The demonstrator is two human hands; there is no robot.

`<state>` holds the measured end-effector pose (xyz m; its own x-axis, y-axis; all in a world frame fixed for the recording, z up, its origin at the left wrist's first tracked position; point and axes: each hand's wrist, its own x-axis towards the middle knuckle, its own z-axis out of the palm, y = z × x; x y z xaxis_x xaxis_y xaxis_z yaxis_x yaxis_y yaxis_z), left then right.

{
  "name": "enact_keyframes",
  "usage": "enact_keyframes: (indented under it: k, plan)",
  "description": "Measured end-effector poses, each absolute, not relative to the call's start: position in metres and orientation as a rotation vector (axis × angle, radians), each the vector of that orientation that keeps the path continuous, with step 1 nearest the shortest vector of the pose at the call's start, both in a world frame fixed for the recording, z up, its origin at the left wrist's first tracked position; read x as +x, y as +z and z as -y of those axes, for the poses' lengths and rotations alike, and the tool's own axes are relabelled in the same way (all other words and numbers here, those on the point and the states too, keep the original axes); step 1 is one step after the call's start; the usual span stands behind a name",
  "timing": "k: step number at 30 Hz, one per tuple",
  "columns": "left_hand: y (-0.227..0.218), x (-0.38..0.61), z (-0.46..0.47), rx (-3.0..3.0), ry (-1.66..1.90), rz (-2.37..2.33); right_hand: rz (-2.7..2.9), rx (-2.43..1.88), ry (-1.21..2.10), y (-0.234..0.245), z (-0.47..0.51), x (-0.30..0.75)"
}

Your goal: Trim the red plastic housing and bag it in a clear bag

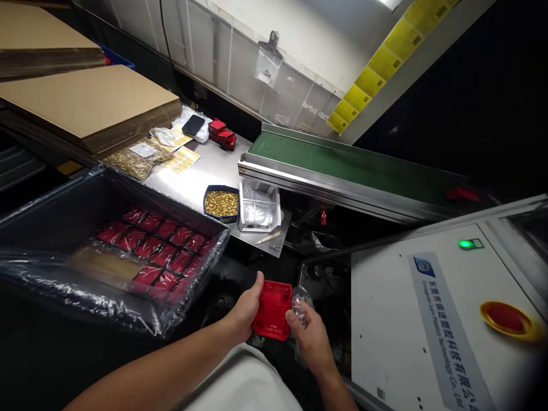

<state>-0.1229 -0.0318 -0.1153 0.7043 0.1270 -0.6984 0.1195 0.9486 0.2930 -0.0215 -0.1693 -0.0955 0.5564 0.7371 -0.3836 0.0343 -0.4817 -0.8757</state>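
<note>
A red plastic shell (273,308), shaped like a shallow box with rounded corners, is held up in front of my body. My left hand (245,313) grips its left edge, thumb up along the side. At the shell's right edge, my right hand (314,337) is closed on a crumpled clear plastic bag (301,299), its fingertips close to the shell. Whether those fingertips also press on the shell, I cannot tell. To the left stands a bin (92,188) lined with dark plastic film, where several wrapped red pieces (165,251) lie in rows.
Gold-coloured small parts fill a blue tray (221,204) beside a white tray (260,205) of clear bags. Behind runs a green conveyor belt (325,162). Red-and-black pieces (221,135) and a phone (193,125) lie by stacked cardboard (94,103). A white machine cabinet (385,319) stands right.
</note>
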Motion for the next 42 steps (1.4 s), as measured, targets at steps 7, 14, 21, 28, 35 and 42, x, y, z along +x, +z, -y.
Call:
enact_keyframes:
  k: [7, 14, 21, 28, 35, 42]
  plan:
    - [-0.077, -0.130, 0.068, 0.343, 0.180, -0.643, 0.395, -1.521, 1.204, -0.062, 0.201, -0.013]
    - [-0.059, -0.132, 0.102, 0.308, 0.228, -0.649, 0.427, -1.533, 1.230, -0.044, 0.233, -0.003]
    - [-0.052, -0.133, 0.106, 0.311, 0.285, -0.639, 0.260, -1.392, 1.325, -0.031, 0.220, -0.004]
    - [-0.060, -0.137, 0.080, 0.324, 0.293, -0.692, 0.158, -1.336, 1.366, -0.027, 0.186, -0.016]
    - [-0.060, -0.143, 0.045, 0.358, 0.340, -0.785, 0.192, -1.366, 1.392, -0.026, 0.154, -0.029]
    - [-0.059, -0.146, 0.021, 0.375, 0.320, -0.817, 0.166, -1.406, 1.383, -0.018, 0.129, -0.038]
